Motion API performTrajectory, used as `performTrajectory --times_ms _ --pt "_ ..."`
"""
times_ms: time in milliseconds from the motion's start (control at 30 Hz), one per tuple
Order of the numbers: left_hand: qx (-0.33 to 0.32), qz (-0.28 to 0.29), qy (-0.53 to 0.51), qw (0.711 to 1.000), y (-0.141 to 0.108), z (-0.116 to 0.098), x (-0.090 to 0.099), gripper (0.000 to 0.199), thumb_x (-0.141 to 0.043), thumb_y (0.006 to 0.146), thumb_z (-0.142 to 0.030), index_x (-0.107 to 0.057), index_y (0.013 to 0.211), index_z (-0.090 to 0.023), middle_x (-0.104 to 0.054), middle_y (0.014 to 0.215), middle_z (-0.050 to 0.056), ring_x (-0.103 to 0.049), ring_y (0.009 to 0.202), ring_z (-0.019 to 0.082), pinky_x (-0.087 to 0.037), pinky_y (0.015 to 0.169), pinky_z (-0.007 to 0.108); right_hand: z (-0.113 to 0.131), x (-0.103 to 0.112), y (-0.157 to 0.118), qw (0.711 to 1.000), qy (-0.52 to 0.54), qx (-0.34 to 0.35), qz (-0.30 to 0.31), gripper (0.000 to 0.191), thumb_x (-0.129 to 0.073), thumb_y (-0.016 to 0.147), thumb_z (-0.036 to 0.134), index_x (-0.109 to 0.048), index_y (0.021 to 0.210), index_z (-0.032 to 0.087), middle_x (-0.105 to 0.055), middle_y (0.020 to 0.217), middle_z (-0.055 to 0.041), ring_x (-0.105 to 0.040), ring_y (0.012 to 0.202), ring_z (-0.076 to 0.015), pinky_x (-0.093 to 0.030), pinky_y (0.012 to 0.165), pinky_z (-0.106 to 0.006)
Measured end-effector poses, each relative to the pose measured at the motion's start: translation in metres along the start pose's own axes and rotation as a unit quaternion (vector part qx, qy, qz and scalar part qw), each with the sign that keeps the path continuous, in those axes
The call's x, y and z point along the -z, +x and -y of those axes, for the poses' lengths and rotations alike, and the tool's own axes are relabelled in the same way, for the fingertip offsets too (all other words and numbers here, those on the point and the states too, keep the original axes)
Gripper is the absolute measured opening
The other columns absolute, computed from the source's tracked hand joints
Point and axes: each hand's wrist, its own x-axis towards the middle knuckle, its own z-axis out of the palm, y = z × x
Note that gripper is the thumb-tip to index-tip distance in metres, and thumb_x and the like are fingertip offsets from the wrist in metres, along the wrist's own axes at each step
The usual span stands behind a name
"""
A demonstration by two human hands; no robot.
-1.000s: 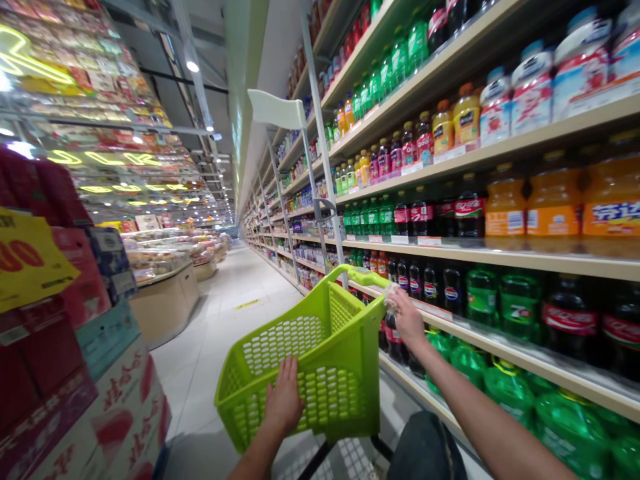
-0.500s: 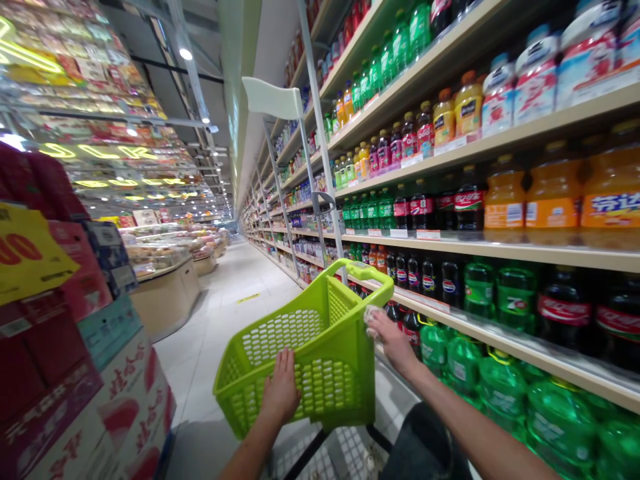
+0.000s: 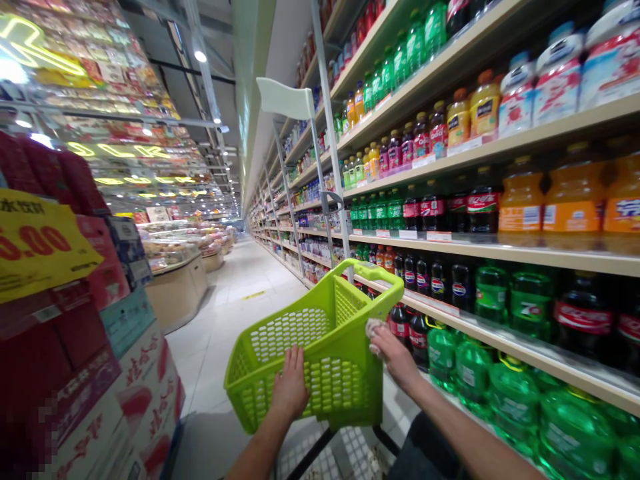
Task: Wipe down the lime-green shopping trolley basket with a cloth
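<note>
A lime-green shopping cart (image 3: 345, 373) with perforated basket walls stands in front of me, its handle end toward the shelves. My left hand (image 3: 293, 387) rests on the near side wall, its fingers stretched out over the top edge and holding nothing. At the handle end, my right hand (image 3: 395, 353) grips a crumpled whitish cloth (image 3: 374, 328) and presses it against the outer wall, below the handle (image 3: 380, 275). Part of the cloth is hidden by the fingers. No goods show in the visible part of the basket.
Shelves of bottled drinks (image 3: 435, 203) run along the right, with large green bottles (image 3: 510, 387) at the bottom. Stacked cartons (image 3: 145, 380) with a yellow price sign (image 3: 45, 243) stand close on the left. A tiled aisle (image 3: 235, 273) stretches ahead past display counters (image 3: 175, 287).
The view has turned slightly left, so everything sits farther right. My right hand has slid a little down the cart's wall with the cloth. My left hand stays on the side.
</note>
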Motion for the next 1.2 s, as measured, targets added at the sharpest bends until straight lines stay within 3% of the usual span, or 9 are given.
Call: performTrajectory --times_ms 133,333,433,533,600,800,967,1033,1200 --pt "0.002 -0.01 -0.012 1.0 0.002 0.003 -0.006 0.083 -0.042 0.062 -0.008 -0.009 0.139 -0.011 0.0 0.147 0.004 -0.002 0.135 0.022 -0.029 0.102 0.041 0.003 -0.014 -0.051 0.997 0.011 0.019 0.075 0.023 -0.046 0.084 0.024 -0.066 0.095 0.026 -0.064 0.108 -0.0047 -0.058 0.102 -0.0218 -0.049 0.087 -0.039" --pt "-0.003 -0.017 -0.024 1.0 0.002 0.002 -0.01 0.083 -0.044 0.064 -0.012 -0.009 0.139 -0.01 0.0 0.147 0.004 -0.001 0.135 0.021 -0.028 0.103 0.038 0.008 0.038 0.051 0.994 -0.002 -0.022 -0.11 0.026 -0.044 0.085 0.025 -0.062 0.103 0.022 -0.049 0.128 -0.0074 -0.04 0.122 -0.0221 -0.032 0.103 -0.046" --pt "-0.013 -0.007 -0.033 0.999 0.003 0.002 -0.007 0.083 -0.046 0.064 -0.015 -0.009 0.138 -0.008 -0.002 0.147 0.004 -0.001 0.135 0.02 -0.025 0.105 0.034 0.031 0.011 0.072 0.996 -0.024 0.002 -0.081 0.023 -0.044 0.085 0.021 -0.064 0.096 0.019 -0.056 0.12 -0.0099 -0.044 0.118 -0.0226 -0.035 0.1 -0.046" --pt "-0.032 0.0 -0.029 0.999 0.003 0.01 -0.003 0.082 -0.046 0.065 -0.017 -0.011 0.138 -0.009 -0.005 0.147 0.004 -0.003 0.135 0.019 -0.021 0.106 0.033 0.061 -0.037 0.058 0.993 -0.019 0.116 0.024 0.017 -0.051 0.081 0.017 -0.065 0.09 0.021 -0.059 0.116 -0.0059 -0.047 0.115 -0.0203 -0.039 0.098 -0.04" --pt "-0.013 0.004 -0.021 1.0 0.001 0.019 -0.002 0.078 -0.045 0.067 -0.018 -0.014 0.138 -0.01 -0.008 0.147 0.005 -0.007 0.135 0.02 -0.019 0.107 0.037 0.066 -0.05 0.051 0.985 -0.023 0.165 0.048 0.018 -0.054 0.079 0.016 -0.065 0.092 0.021 -0.059 0.116 -0.0049 -0.047 0.116 -0.02 -0.04 0.097 -0.038" --pt "0.066 -0.01 -0.021 0.998 -0.01 0.035 -0.006 0.075 -0.042 0.068 -0.013 -0.015 0.137 -0.009 -0.008 0.146 0.008 -0.007 0.134 0.022 -0.02 0.105 0.046 0.043 -0.02 0.069 0.996 -0.081 0.038 -0.026 0.026 -0.047 0.08 0.011 -0.063 0.099 0.019 -0.056 0.119 -0.0091 -0.043 0.119 -0.0233 -0.037 0.099 -0.045" --pt "0.041 0.006 -0.043 0.998 -0.014 0.052 -0.005 0.075 -0.046 0.068 -0.018 -0.017 0.137 -0.011 -0.01 0.146 0.008 -0.008 0.134 0.023 -0.019 0.106 0.046 0.102 -0.085 0.048 0.988 -0.019 0.132 0.074 0.017 -0.053 0.079 0.014 -0.066 0.089 0.02 -0.059 0.116 -0.0066 -0.047 0.115 -0.0215 -0.04 0.097 -0.038" --pt "0.084 0.008 -0.038 0.996 -0.017 0.07 -0.005 0.071 -0.045 0.07 -0.018 -0.02 0.136 -0.01 -0.016 0.145 0.01 -0.013 0.134 0.023 -0.017 0.106 0.048 0.117 -0.104 0.042 0.984 0.001 0.156 0.082 0.018 -0.055 0.078 0.014 -0.065 0.091 0.02 -0.059 0.117 -0.0062 -0.046 0.117 -0.0204 -0.038 0.099 -0.036" --pt "0.135 0.022 -0.05 0.989 -0.029 0.108 -0.013 0.075 -0.044 0.068 -0.012 -0.016 0.137 -0.013 -0.012 0.146 0.009 -0.011 0.134 0.023 -0.014 0.104 0.055 0.109 -0.101 0.056 0.996 -0.023 0.065 0.053 0.019 -0.05 0.08 0.012 -0.063 0.093 0.018 -0.056 0.118 -0.0099 -0.044 0.118 -0.0235 -0.036 0.098 -0.043"
